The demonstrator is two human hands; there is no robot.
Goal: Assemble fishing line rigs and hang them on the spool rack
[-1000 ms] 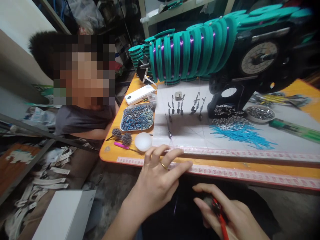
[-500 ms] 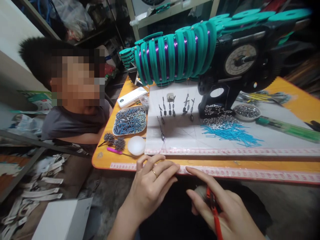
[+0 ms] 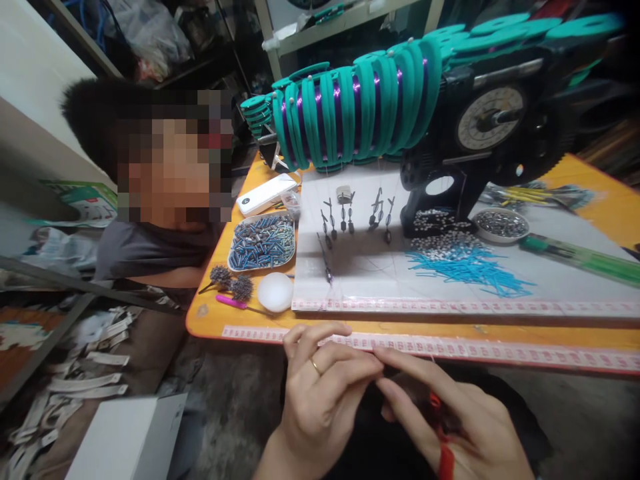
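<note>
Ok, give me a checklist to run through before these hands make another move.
1. Left hand and right hand fingertips together: ok, they appear to meet.
2. Red-handled tool secure in the right hand: ok, tucked in the palm.
3. Fine piece gripped between the fingertips: cannot tell, too small and covered.
4. Blue sticks contained: not ok, loose on the white board.
5. Tray of small pieces resting on the table: ok.
</note>
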